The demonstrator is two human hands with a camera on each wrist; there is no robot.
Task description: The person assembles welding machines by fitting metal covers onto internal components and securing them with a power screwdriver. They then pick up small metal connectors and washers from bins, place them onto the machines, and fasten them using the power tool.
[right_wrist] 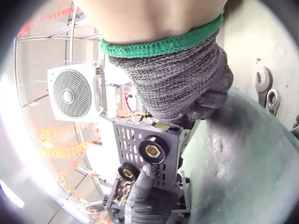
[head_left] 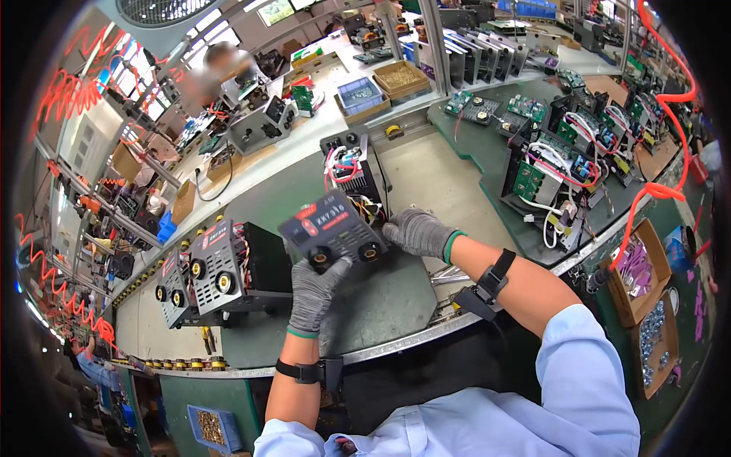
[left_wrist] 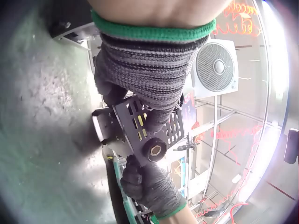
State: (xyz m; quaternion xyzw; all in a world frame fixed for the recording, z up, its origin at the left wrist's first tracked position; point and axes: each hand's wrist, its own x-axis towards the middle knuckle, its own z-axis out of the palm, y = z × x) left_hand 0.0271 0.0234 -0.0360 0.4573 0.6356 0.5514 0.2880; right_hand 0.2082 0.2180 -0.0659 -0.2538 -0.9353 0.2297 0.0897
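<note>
The left grip (head_left: 315, 293) is pinching the front panel (head_left: 329, 228), which is tilting before the open chassis (head_left: 372, 169) over the desk (head_left: 381, 308). The right grip (head_left: 419, 231) is curling at its edge; pinch unclear. Terminals (head_left: 370, 252) are sitting fitted; fastening is apparently remaining.

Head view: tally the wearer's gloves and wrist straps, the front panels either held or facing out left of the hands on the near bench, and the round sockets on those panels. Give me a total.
Panels: 3
Sockets: 6
Gloves: 2
Straps: 2
Total: 13
</note>
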